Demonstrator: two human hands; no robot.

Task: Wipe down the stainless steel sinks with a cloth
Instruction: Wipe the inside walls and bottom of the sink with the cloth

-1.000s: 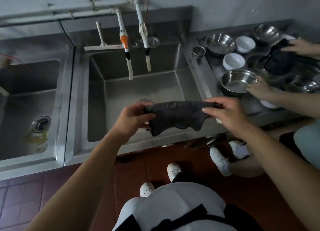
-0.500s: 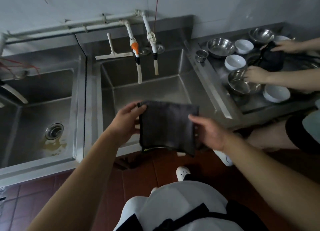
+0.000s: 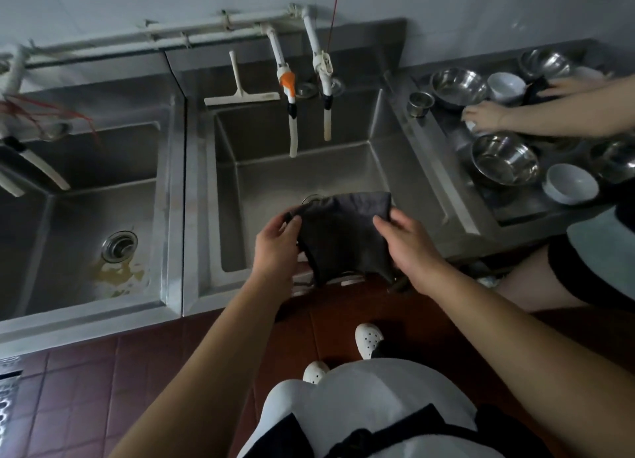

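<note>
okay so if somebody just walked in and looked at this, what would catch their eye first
Probably the dark cloth, held up between the left hand and right hand over the front of the middle sink. Next, the yellowish stain by the left sink's drain, and the steel and white bowls crowding the right counter.

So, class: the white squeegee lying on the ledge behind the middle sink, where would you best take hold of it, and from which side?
Grip the squeegee by its slim handle, which points back toward the wall. Reach over the middle sink from the front, left of the orange-collared tap hose. The wide blade lies crosswise along the basin edge and offers no easy grasp.
</note>
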